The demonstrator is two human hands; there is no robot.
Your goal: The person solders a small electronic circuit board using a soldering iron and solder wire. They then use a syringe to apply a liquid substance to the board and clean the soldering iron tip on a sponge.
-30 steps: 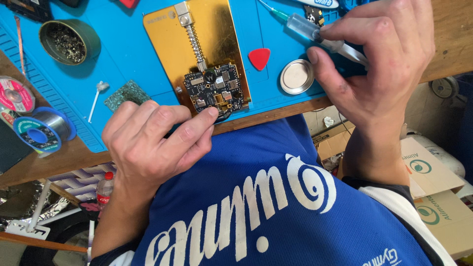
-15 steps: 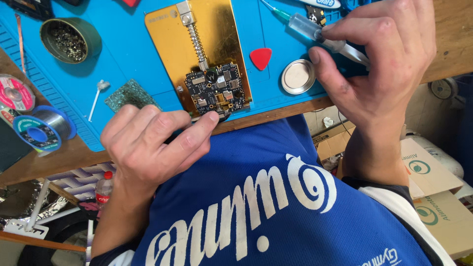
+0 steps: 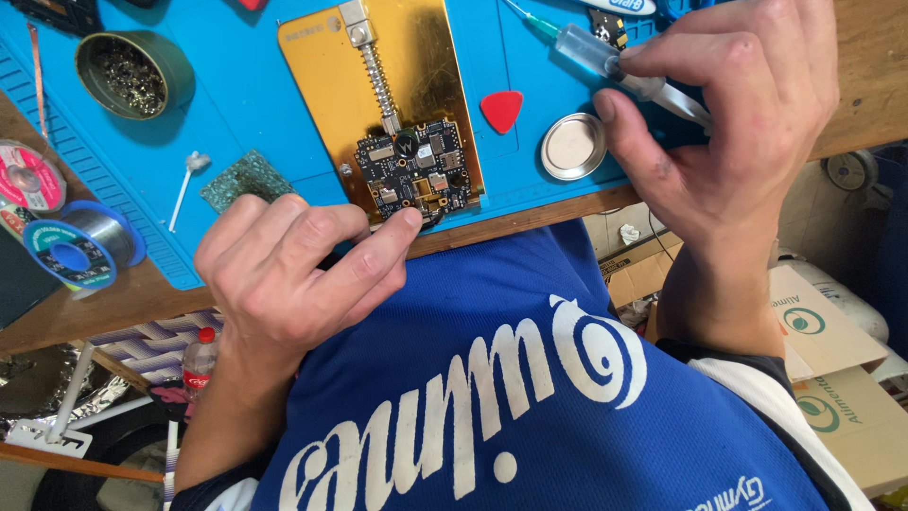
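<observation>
A: Two hands are seen; what is met first from the left?

B: Solder spools (image 3: 71, 251) and a tin (image 3: 132, 71) are set at the left of the blue mat (image 3: 246, 85), with a swab (image 3: 186, 185) near them. Next, the left hand (image 3: 284, 274) is held with fingers curled together, nothing seen gripped, its index tip laid on the near edge of the circuit board (image 3: 413, 175).

A: Where is the board kept?

B: It is clamped at the near end of the gold holder plate (image 3: 416, 57), just beside the bench edge (image 3: 530, 213).

A: And to the right?

B: A red pick (image 3: 502, 109) and a round metal lid (image 3: 573, 147) are passed, then the syringe (image 3: 591, 52), which is pinched in the closed right hand (image 3: 738, 123).

A: How far is the work judged to be?

B: The board is fixed and steadied; the needle is kept well apart from it, so dosing seems not yet done.

A: Is room left?

B: Open mat is left between lid and holder; little margin is offered at the bench edge
</observation>
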